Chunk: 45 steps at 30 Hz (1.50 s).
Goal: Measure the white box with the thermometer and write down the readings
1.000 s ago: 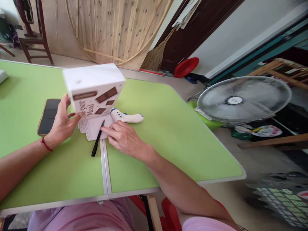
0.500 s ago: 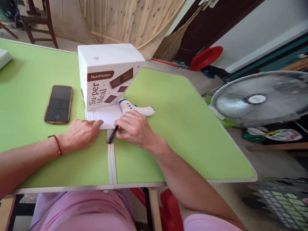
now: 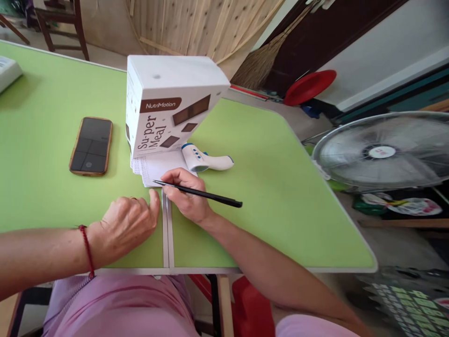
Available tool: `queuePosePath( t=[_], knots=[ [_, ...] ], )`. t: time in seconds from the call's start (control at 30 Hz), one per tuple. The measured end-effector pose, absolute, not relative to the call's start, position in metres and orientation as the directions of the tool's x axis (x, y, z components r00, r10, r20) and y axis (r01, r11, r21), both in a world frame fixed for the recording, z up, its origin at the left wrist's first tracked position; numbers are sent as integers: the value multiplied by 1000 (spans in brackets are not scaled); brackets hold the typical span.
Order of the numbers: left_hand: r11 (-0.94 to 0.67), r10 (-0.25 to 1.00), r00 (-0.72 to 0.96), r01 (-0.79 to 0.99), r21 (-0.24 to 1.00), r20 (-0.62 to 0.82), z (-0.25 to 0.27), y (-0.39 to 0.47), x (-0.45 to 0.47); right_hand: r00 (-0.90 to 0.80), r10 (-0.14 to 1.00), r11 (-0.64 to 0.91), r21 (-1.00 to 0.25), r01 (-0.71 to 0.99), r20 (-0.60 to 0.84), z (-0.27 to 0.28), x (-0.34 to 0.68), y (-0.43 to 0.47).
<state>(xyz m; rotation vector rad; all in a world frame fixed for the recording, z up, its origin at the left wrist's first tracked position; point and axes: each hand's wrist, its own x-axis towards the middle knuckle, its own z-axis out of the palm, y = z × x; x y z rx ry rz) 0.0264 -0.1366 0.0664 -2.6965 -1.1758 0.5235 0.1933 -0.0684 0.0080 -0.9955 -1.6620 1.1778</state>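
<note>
My right hand (image 3: pixel 187 194) grips a slim black pen (image 3: pixel 220 197) between thumb and fingers. The pen's tip points left, just over the lower edge of some white paper sheets (image 3: pixel 163 166); whether it touches them I cannot tell. My left hand (image 3: pixel 131 222), closed in a loose fist with the thumb up, rests on the table just below the paper. Behind the paper stands a white NutriMotion Su-per Meal box (image 3: pixel 175 105), partly over the sheets. A white and blue infrared thermometer (image 3: pixel 206 160) lies at the paper's right side.
A phone in a brown case (image 3: pixel 91 146) lies on the green table (image 3: pixel 280 201) at the left. Part of a white device (image 3: pixel 9 74) shows at the far left edge. Beyond the table's right edge stands a fan (image 3: pixel 379 152).
The pen has swung round in my right hand, so its tip now points left over the paper. My left hand has come off the paper towards me. More of the sheets shows.
</note>
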Motion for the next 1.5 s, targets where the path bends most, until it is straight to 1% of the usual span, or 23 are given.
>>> queuePosePath(
  t=[0.07, 0.13, 0.33, 0.43, 0.53, 0.63, 0.7, 0.87, 1.1, 1.33, 1.5],
  knots=[
    [-662, 750, 614, 695, -280, -247, 64, -134, 27, -284, 941, 227, -967, 119, 186, 7, 193, -67],
    [-636, 771, 577, 723, -270, -269, 62, -130, 27, -265, 948, 217, -968, 124, 178, 7, 194, -66],
    [-621, 774, 541, 748, -234, -328, 61, -127, 28, -290, 940, 237, -955, 177, 179, 7, 192, -67],
    [-633, 766, 555, 739, -230, -325, 61, -128, 28, -301, 929, 283, -937, 203, 215, 5, 190, -67],
    [-633, 765, 550, 737, -235, -335, 62, -130, 29, -349, 899, 355, -906, 230, 264, 3, 189, -67],
    [-626, 766, 532, 744, -234, -360, 65, -130, 32, -386, 868, 422, -874, 240, 313, 3, 188, -66],
    [-630, 758, 524, 743, -227, -388, 67, -130, 33, -387, 862, 439, -865, 242, 328, 3, 188, -66],
    [-631, 751, 513, 744, -221, -417, 67, -129, 34, -370, 867, 435, -870, 231, 335, 4, 187, -67],
    [-635, 746, 510, 740, -224, -428, 69, -129, 36, -376, 868, 435, -861, 264, 324, 3, 185, -68],
    [-628, 756, 520, 749, -214, -398, 67, -129, 35, -401, 849, 468, -841, 272, 343, 3, 186, -68],
    [-621, 762, 528, 760, -191, -376, 66, -130, 34, -396, 868, 433, -847, 308, 299, 4, 187, -69]
  ],
)
